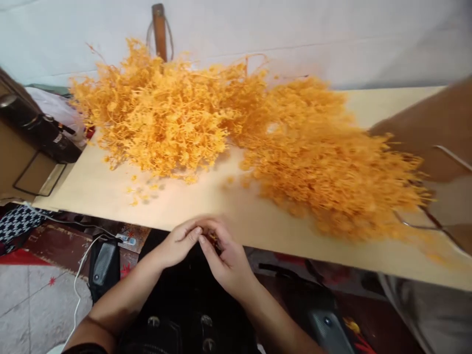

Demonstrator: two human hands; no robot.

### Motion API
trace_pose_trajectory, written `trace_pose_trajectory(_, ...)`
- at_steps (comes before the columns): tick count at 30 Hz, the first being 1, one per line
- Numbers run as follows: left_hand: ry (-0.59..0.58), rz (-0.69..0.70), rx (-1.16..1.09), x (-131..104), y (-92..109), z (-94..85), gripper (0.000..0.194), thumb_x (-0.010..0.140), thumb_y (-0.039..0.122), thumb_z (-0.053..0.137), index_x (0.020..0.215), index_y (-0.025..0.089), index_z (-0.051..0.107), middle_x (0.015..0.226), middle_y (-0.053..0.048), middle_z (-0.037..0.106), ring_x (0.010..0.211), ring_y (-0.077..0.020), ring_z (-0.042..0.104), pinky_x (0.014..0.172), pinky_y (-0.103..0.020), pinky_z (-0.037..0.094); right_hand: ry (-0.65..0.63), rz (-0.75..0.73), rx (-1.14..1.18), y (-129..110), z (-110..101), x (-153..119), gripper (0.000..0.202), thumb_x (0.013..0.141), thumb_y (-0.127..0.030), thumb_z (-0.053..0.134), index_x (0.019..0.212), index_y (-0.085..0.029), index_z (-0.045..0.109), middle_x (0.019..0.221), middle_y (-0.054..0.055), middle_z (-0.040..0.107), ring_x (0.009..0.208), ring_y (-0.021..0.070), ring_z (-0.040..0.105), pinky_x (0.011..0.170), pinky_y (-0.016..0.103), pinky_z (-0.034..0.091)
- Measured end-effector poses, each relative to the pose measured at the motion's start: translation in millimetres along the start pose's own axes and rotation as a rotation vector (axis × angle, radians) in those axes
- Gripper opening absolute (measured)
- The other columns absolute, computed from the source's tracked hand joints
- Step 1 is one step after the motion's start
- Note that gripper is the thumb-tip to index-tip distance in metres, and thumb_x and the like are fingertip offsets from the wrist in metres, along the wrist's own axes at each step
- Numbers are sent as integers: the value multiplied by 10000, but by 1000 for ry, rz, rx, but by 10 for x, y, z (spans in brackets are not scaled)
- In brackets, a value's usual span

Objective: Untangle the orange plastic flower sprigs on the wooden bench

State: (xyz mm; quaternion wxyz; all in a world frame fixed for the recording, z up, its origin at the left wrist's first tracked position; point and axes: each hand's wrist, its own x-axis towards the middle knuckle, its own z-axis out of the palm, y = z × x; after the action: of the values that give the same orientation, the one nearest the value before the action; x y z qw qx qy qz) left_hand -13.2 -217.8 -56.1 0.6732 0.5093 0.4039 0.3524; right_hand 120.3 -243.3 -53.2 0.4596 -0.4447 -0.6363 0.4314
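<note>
At the table's front edge, just above my lap, my left hand and my right hand meet with fingers curled and thumb tips nearly touching. Small dark and yellowish bits show in the hollow between them, too small and blurred to name. Beyond my hands lies a big heap of orange-yellow artificial foliage on the pale table. A second orange bunch spreads to the right, smeared by motion. A few loose orange pieces are scattered in front of the left heap.
A black bottle leans by a cardboard box at the left. A wooden post rises behind the foliage near the white wall. At the right edge a blurred brown shape overlaps the table. A white cable hangs below left.
</note>
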Motion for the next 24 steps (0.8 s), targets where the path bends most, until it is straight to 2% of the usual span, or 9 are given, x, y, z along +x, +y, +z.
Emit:
trace_pose_trajectory(5, 22, -116, -304, -155, -211, -108, 573, 644, 648, 591, 911, 143, 634, 659, -14, 537, 549, -73, 467, 543, -214, 375, -87, -49, -44, -42, 182, 84, 143, 861, -244, 461, 995, -225, 506, 904, 63, 552, 836, 163, 573, 736, 326, 501)
trace_pose_trajectory(8, -9, -115, -278, -226, -208, -237, 515, 663, 576, 629, 960, 155, 631, 659, -4, 525, 500, -44, 407, 479, -193, 291, -92, -112, -137, -25, 216, 110, 144, 847, -240, 483, 986, -225, 516, 907, 68, 558, 844, 173, 557, 725, 332, 492)
trace_pose_trajectory(11, -49, -98, -164, -345, -48, -434, 436, 710, 455, 645, 1054, 188, 621, 662, -2, 535, 501, -44, 401, 476, -198, 274, -101, -162, -228, 0, 154, 129, 133, 843, -228, 486, 963, -216, 540, 893, 71, 566, 835, 176, 555, 716, 331, 485)
trace_pose_trajectory(13, 66, -50, -63, -451, 113, -615, 355, 740, 397, 631, 1035, 200, 638, 565, 24, 473, 493, -49, 379, 484, -204, 275, -115, -162, -244, 22, 75, 129, 128, 849, -216, 476, 954, -209, 550, 886, 67, 565, 810, 162, 558, 695, 309, 484)
trace_pose_trajectory(16, 402, 101, 94, -569, 345, -913, 314, 776, 414, 572, 1001, 209, 652, 521, 30, 431, 477, -67, 362, 476, -220, 293, -112, -149, -246, 51, -44, 114, 113, 857, -212, 472, 938, -208, 552, 869, 55, 561, 766, 138, 559, 661, 273, 483)
trace_pose_trajectory(18, 649, 206, 314, -560, 439, -1081, 335, 787, 426, 546, 1015, 201, 645, 654, -10, 529, 566, -86, 450, 538, -233, 376, -109, -142, -247, 54, -90, 106, 106, 863, -211, 468, 932, -207, 549, 862, 52, 564, 766, 133, 567, 661, 262, 485)
trace_pose_trajectory(20, 862, 315, 628, -467, 467, -1198, 403, 752, 426, 582, 1078, 192, 616, 939, -66, 579, 809, -133, 539, 708, -275, 453, -103, -151, -254, 38, -98, 101, 104, 868, -206, 462, 926, -199, 548, 852, 52, 566, 767, 131, 571, 660, 257, 486)
trace_pose_trajectory(22, 918, 346, 880, -321, 437, -1249, 558, 690, 440, 636, 1174, 173, 558, 1164, -111, 511, 1055, -206, 503, 866, -343, 444, -112, -179, -264, 7, -75, 93, 102, 869, -195, 459, 922, -190, 547, 835, 51, 567, 746, 125, 564, 654, 254, 485)
trace_pose_trajectory(24, 809, 270, 964, -173, 375, -1224, 663, 664, 441, 653, 1242, 156, 499, 1213, -130, 493, 1111, -236, 484, 928, -384, 417, -161, -206, -269, -22, -38, 76, 101, 867, -185, 459, 922, -186, 544, 837, 53, 571, 734, 119, 559, 655, 252, 488)
